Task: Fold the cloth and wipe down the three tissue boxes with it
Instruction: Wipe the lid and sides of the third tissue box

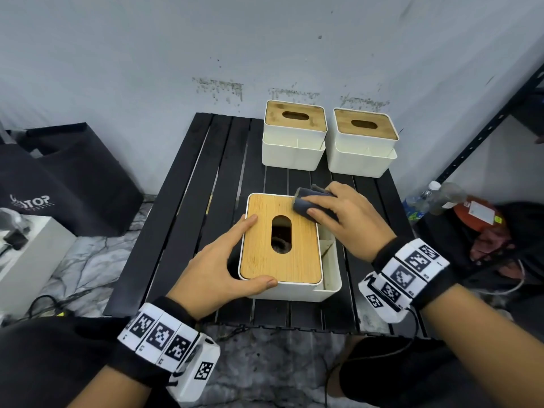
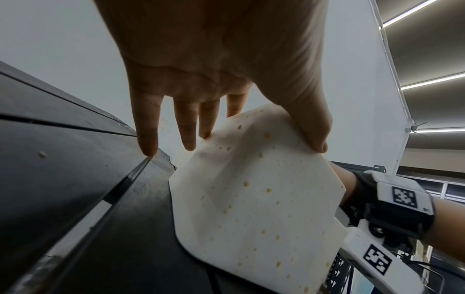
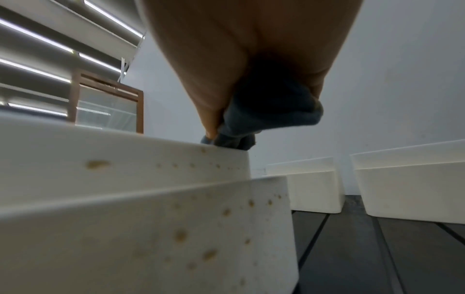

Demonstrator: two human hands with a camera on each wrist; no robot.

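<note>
So the nearest tissue box sits toward the front of the black slatted table, white body with a wooden lid that has an oval slot in the middle. The left hand steadies it: fingers straight and lying along the box's left edge, thumb on the near edge, more bracing than gripping. The left wrist view shows those fingers spread, with the thumb pressed on the white side, which is dotted with little yellowish-brown spots. The right hand has the dark grey cloth bunched up under curled fingers and thumb, pressing it onto the far right corner of the lid. The right wrist view shows the cloth touching the top edge. The other two tissue boxes stand side by side at the back, by the wall, well apart from the hands.
</note>
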